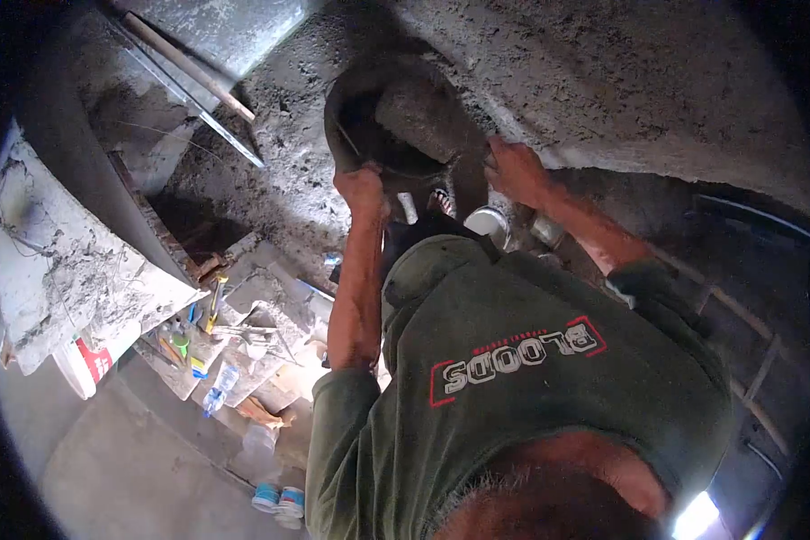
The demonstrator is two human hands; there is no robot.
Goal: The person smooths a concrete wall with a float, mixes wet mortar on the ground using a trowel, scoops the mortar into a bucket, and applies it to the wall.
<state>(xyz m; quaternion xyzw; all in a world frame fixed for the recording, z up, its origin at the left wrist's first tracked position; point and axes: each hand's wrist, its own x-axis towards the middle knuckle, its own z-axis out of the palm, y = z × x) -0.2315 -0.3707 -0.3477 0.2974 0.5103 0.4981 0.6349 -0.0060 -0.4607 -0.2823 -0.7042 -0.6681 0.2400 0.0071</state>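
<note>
A round dark bucket (335, 135) is in front of me, with a mass of wet grey mortar (418, 117) inside it. My left hand (362, 189) is closed at the near left part of its rim. My right hand (513, 171) is closed at the right side, on a grey, mortar-smeared edge that looks like part of the same bucket. Both arms reach forward from my dark green shirt. The fingertips of each hand are partly hidden.
A wooden pole (189, 65) and a metal straightedge (193, 103) lie at upper left. On the left are a mortar-covered board (81, 261), a white bucket (79, 369), several hand tools and a plastic bottle (221, 387). Near my feet sits a white round container (488, 223).
</note>
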